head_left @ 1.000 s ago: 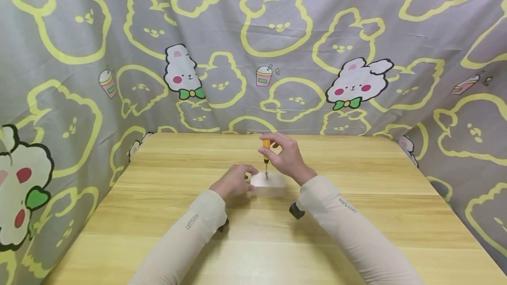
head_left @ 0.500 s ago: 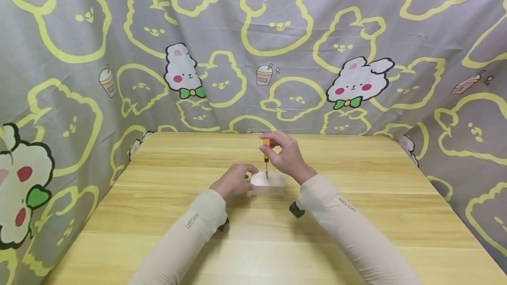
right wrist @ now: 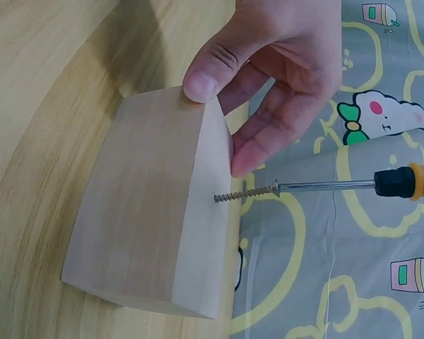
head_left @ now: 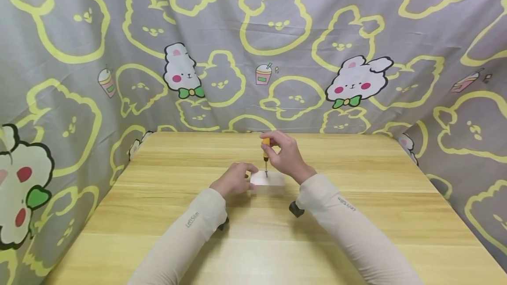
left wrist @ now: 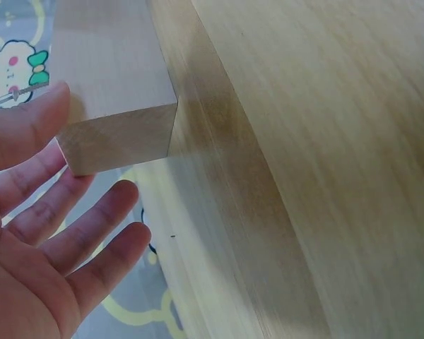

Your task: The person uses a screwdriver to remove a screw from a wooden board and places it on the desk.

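Note:
A pale wooden block [head_left: 269, 189] stands on the table in front of the person. The left hand [head_left: 234, 179] grips its left end, thumb on the near side and fingertips on the far side. In the left wrist view two fingers spread free below the block's end. A long threaded screw [right wrist: 246, 193] stands upright in the block's top face, most of its thread exposed. The yellow-and-black screwdriver [right wrist: 396, 182] has its tip at the screw head, its shaft in line with the screw. High on the screwdriver's handle, the right hand [head_left: 288, 157] pinches it between thumb and fingers.
The wood-grain table [head_left: 253, 250] spreads around the block. A grey curtain [head_left: 222, 25] with yellow bear outlines and white rabbits hangs behind the table and along both sides. Dark wrist-worn devices [head_left: 296, 209] show under the cuffs.
The right thumb has shifted slightly along the screwdriver's handle. The left hand, the block and the upright screw stay in place.

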`<control>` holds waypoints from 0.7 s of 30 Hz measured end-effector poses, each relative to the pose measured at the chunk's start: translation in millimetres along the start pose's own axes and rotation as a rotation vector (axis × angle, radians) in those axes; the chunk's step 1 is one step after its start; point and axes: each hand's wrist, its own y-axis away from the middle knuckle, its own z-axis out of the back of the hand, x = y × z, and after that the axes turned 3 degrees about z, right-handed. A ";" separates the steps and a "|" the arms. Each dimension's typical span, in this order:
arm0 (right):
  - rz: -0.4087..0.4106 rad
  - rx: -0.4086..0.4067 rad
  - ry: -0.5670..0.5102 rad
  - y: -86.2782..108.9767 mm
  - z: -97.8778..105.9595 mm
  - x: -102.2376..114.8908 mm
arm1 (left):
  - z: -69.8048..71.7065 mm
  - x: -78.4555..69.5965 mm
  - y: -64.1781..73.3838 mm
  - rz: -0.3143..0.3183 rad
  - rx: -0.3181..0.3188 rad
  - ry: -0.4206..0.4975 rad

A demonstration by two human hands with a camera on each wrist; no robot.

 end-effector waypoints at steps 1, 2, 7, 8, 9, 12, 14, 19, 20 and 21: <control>-0.007 0.006 0.000 0.1 -0.2 0.1 | -0.1 0.4 0.1 0.000 0.000 0.000; -0.017 0.013 0.002 0.3 -0.3 0.2 | 0.0 0.4 0.3 0.000 0.000 0.000; -0.051 0.050 -0.007 3.0 -1.5 -0.3 | -0.5 1.2 0.1 -0.006 -0.007 -0.009; -0.052 0.053 -0.010 3.6 -1.7 -0.4 | -0.6 1.2 0.1 -0.009 -0.008 -0.011; -0.051 0.055 -0.015 4.0 -2.0 -0.5 | -0.5 1.1 0.2 -0.010 -0.007 -0.010; -0.039 0.045 -0.021 3.8 -2.6 -0.1 | -0.1 0.7 0.5 -0.005 0.000 0.000; -0.037 0.037 -0.011 2.9 -2.9 0.8 | 0.3 0.4 0.8 0.000 0.003 0.005; -0.075 0.032 0.021 -0.6 -3.2 2.9 | 0.6 0.1 0.5 -0.002 -0.002 -0.002; -0.086 0.036 0.024 -1.2 -3.3 3.1 | 0.7 -0.1 0.6 -0.004 -0.005 -0.004; -0.096 0.040 0.024 -1.9 -3.3 3.4 | 0.7 -0.1 0.6 -0.005 -0.006 -0.004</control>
